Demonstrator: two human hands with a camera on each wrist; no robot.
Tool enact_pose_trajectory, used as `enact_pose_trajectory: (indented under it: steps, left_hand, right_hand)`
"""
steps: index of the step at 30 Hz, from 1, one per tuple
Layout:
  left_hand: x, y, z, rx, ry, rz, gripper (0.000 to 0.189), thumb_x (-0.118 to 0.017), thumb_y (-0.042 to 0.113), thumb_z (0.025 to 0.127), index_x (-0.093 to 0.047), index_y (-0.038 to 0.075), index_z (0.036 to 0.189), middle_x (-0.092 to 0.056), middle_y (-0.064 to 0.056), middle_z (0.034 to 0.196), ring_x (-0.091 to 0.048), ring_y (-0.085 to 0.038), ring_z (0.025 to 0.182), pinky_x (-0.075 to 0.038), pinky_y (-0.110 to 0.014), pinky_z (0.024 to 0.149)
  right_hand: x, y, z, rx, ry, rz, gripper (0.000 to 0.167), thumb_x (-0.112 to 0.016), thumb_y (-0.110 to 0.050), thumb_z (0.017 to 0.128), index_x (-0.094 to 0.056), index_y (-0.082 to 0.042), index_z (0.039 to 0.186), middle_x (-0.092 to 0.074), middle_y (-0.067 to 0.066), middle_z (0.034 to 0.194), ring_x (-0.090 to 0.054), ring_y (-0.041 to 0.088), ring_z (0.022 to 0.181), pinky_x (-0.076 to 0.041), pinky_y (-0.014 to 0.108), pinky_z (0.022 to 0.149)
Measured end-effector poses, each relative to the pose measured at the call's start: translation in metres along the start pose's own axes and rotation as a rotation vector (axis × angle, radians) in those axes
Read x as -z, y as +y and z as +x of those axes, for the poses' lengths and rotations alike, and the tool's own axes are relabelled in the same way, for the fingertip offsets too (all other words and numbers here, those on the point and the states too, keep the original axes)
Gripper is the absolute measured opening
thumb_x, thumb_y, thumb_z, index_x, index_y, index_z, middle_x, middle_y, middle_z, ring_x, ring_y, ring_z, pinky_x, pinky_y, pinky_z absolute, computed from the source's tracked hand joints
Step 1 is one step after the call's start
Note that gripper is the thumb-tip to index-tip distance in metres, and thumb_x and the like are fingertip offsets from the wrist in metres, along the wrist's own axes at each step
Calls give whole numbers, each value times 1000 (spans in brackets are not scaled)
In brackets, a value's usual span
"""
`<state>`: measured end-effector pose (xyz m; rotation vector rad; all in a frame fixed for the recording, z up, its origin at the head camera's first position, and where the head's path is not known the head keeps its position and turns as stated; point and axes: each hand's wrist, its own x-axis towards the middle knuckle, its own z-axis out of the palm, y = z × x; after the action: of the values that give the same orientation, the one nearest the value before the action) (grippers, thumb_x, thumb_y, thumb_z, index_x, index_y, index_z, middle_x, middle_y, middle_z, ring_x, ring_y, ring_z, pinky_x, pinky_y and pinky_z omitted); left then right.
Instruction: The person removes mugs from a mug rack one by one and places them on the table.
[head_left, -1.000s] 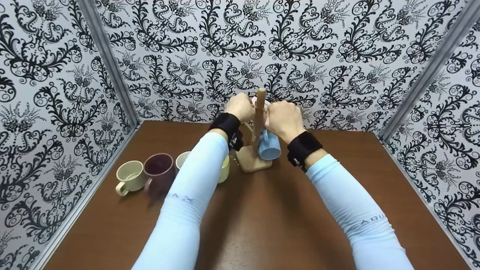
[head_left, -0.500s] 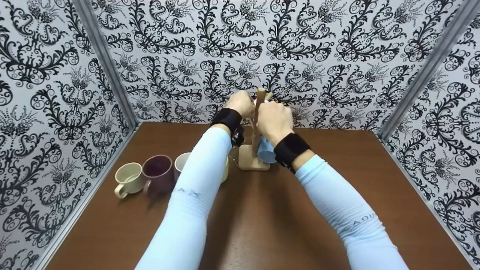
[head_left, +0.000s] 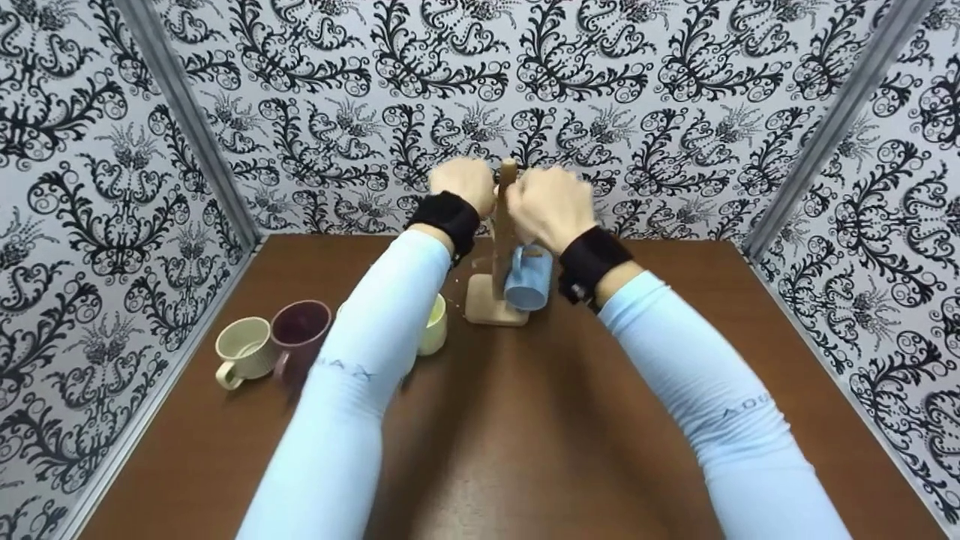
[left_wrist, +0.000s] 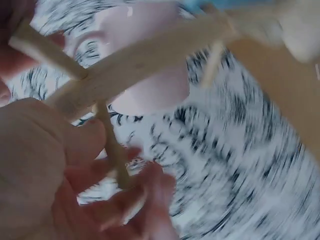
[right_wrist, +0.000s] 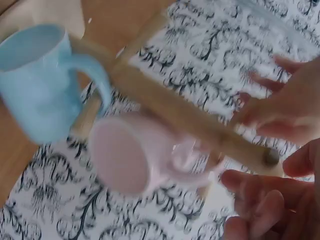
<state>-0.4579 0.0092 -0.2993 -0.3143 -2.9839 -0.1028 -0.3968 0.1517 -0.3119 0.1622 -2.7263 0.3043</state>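
Here, the right sleeve has dark letters, at the lower right of the head view, that look like "AOU" or "AQU". The left sleeve shows letters ending in "AX", left of the middle.

The left hand is by the top of a wooden rack, in the upper middle of the head view. Its fingers are loose and spread around a peg; it is too blurry to tell if they touch it. The right hand is just right of the rack. Its fingers are bent, with a gap to the thumb, right by the handle of a pink mug. You cannot tell if they hold it. The pink mug sits tipped, low in the right wrist view.

A blue mug hangs on the rack. At left, a cream mug and a purple mug stand on the brown surface.
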Motion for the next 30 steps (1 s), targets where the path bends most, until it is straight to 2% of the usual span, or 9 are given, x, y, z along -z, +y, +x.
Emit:
enact_pose_trajectory:
  steps: [2,4,7,10,13,17,21,26,30]
  left_hand:
    - [14,10,-14,5,46,120,28,-64,32,110,-80,13,121,-83,-6,118,-77,-20,95,-65,-37,75]
    - [23,19,-25,5,73,146,32,-66,42,109,-81,15,118,-83,-4,112,-74,-17,89,-61,-34,72]
    - [25,31,-35,-13,66,66,37,-68,49,106,-79,16,116,-82,-5,112,-75,-20,93,-64,-37,81]
    - [20,40,-41,-48,62,-26,37,-70,42,100,-77,12,120,-82,-10,119,-79,-26,105,-68,-44,91]
    - [13,42,-42,-60,74,-62,39,-67,39,101,-75,10,125,-81,-12,123,-81,-29,111,-69,-48,91]
    - [6,44,-40,-35,62,-86,43,-66,50,106,-79,13,125,-82,-14,127,-81,-31,115,-68,-51,94]
    - [6,49,-38,-26,29,-100,41,-65,47,109,-79,15,130,-81,-15,133,-80,-32,124,-65,-58,105]
    - [9,55,-37,6,-9,-120,30,-66,32,106,-78,16,129,-81,-12,135,-78,-31,127,-62,-59,111]
    - [9,56,-37,16,-8,-88,32,-66,34,107,-78,16,130,-81,-11,134,-78,-30,126,-59,-58,115]
  right_hand:
    - [5,8,8,6,37,4,38,-49,-30,107,-60,-15,74,-57,3,68,-59,26,64,-56,45,65]
    - [9,16,17,18,56,7,33,-54,-22,105,-67,-11,77,-65,7,71,-63,29,67,-58,46,67]
    - [10,24,30,71,23,35,25,-58,-16,103,-80,-4,103,-80,18,99,-75,39,88,-64,54,83]
    - [6,31,39,141,-41,67,29,-58,-15,105,-81,-10,123,-81,19,121,-76,43,109,-63,59,96]
    - [1,35,43,181,-94,59,29,-60,-13,103,-80,-14,124,-80,17,118,-75,42,108,-62,59,95]
    - [-5,41,46,238,-104,4,35,-63,-5,95,-80,-15,125,-81,18,111,-75,44,104,-62,61,93]
    - [-11,45,50,289,-95,-64,44,-64,-1,93,-79,-16,131,-81,18,115,-77,48,109,-63,64,93]
    - [-18,48,52,286,-63,-101,27,-61,-2,97,-78,-10,117,-80,19,112,-77,50,103,-64,65,88]
    - [-21,49,51,302,-49,-109,27,-63,0,95,-78,-9,116,-79,18,109,-77,50,101,-65,65,87]
